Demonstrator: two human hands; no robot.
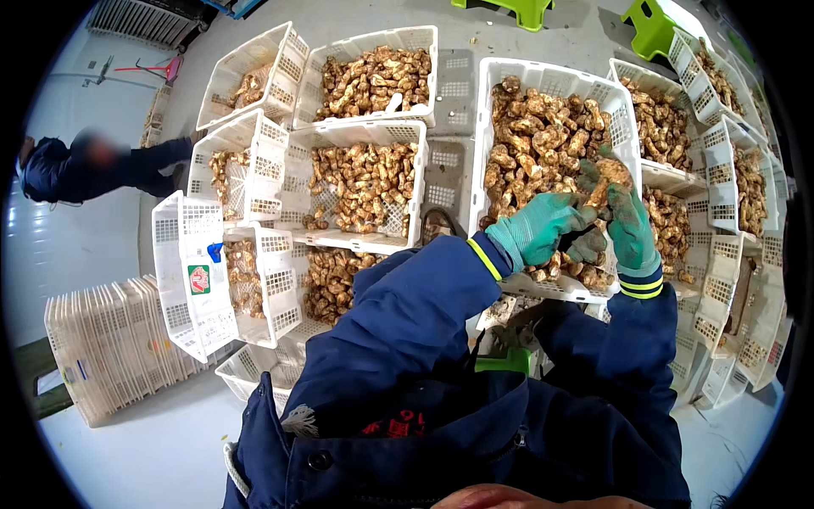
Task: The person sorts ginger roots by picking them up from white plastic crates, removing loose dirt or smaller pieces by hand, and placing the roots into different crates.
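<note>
Both my hands wear green work gloves with darker, soiled fingers and meet above a white plastic crate (480,144) heaped with brown, pale-stemmed mushrooms (543,140). My right hand (632,227) grips one thick mushroom (612,176), raised over the pile with its stem slanting down to the left. From the left, my left hand (543,229) reaches up to that stem, its fingers curled. Whether it pinches the stem end or some small thing is hidden by the glove.
More white crates of mushrooms stand on the left (356,127) and on the right (649,165). Nested crates (106,348) lean at the lower left. Green stools (653,30) stand at the far side. Another person in dark clothes (102,170) is at the far left.
</note>
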